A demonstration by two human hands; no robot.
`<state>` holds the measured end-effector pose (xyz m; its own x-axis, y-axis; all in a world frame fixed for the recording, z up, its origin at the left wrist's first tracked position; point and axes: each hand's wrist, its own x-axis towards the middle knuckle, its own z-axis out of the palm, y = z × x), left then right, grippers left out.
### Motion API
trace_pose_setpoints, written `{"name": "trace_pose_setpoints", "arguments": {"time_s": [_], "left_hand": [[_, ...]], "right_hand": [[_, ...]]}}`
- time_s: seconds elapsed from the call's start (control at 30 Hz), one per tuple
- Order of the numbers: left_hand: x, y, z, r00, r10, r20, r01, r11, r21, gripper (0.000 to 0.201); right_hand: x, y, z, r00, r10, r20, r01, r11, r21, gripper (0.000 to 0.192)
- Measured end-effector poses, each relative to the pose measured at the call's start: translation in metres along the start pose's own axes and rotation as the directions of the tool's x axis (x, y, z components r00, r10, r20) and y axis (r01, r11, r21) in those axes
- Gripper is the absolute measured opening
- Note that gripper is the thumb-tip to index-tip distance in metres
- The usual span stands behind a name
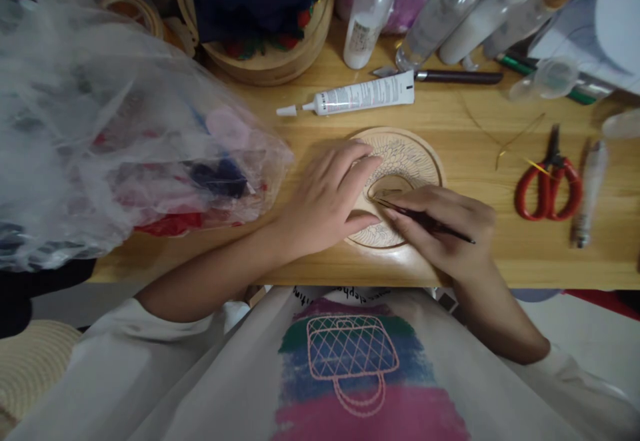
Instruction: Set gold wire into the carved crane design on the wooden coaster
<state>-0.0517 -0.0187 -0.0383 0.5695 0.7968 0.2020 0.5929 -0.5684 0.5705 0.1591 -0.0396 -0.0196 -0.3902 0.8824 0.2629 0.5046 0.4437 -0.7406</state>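
A round pale wooden disc [407, 144] with a raised rim lies on the table near its front edge. Dark feather-like lines cover its ring, around an oval centre. My left hand [333, 194] rests over the disc's left side, fingers stretched out and thumb apart, steadying it by touch. In my right hand [445, 224] is a slim dark pointed tool [420, 217], pinched like a pen. Its fine tip meets the left part of the oval; whether it is a blade or tweezers I cannot tell. My fingers hide parts of the disc.
Behind the disc lie a white glue tube [365, 96] and a dark-handled craft knife [457, 77]. Red-handled pliers [549, 187] and a clear tube [591, 191] sit at right. Plastic bags [125, 127] crowd the left. Several bottles [370, 14] and a round wooden box [280, 71] stand behind.
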Motion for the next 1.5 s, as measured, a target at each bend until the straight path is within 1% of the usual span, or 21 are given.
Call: {"name": "trace_pose_setpoints", "arguments": {"time_s": [0.13, 0.37, 0.57, 0.83, 1.07, 1.17, 1.3, 1.37, 1.5], "left_hand": [[0.0, 0.0, 0.0, 1.0, -0.011, 0.012, 0.011, 1.0, -0.013, 0.067], [0.0, 0.001, 0.0, 1.0, -0.013, 0.003, 0.013, 1.0, -0.025, 0.067], [0.0, 0.001, 0.0, 1.0, -0.014, 0.006, 0.014, 1.0, -0.026, 0.068], [0.0, 0.001, -0.001, 1.0, -0.015, 0.015, 0.016, 1.0, -0.018, 0.067], [0.0, 0.001, -0.001, 0.999, -0.023, 0.023, 0.024, 0.998, -0.05, 0.069], [0.0, 0.0, 0.0, 1.0, -0.012, 0.023, 0.013, 0.999, -0.041, 0.071], [0.001, -0.002, -0.001, 0.999, 0.041, 0.003, -0.041, 0.999, 0.007, 0.071], [0.002, -0.003, -0.002, 0.998, 0.057, -0.002, -0.056, 0.998, 0.018, 0.071], [0.004, -0.004, -0.003, 0.998, 0.059, 0.016, -0.059, 0.998, 0.029, 0.069]], "right_hand": [[0.0, 0.0, 0.0, 1.0, 0.008, 0.008, -0.008, 1.0, 0.002, 0.019], [-0.001, 0.004, 0.003, 0.999, -0.036, -0.002, 0.036, 0.999, 0.006, 0.02], [0.0, 0.002, 0.002, 1.0, 0.0, 0.001, 0.0, 1.0, -0.019, 0.022], [-0.001, 0.002, 0.002, 1.0, -0.018, 0.0, 0.018, 0.999, -0.031, 0.021], [-0.001, 0.003, 0.002, 0.999, -0.034, -0.01, 0.033, 0.999, -0.032, 0.022], [-0.001, 0.002, -0.004, 1.0, -0.007, -0.008, 0.007, 1.0, -0.024, 0.023], [0.0, 0.004, -0.018, 1.0, 0.008, -0.026, -0.009, 0.999, -0.051, 0.023], [0.002, 0.008, -0.024, 0.999, -0.03, -0.027, 0.028, 0.997, -0.068, 0.022], [0.008, 0.019, -0.03, 0.992, -0.128, 0.022, 0.129, 0.988, -0.081, 0.021]]}}
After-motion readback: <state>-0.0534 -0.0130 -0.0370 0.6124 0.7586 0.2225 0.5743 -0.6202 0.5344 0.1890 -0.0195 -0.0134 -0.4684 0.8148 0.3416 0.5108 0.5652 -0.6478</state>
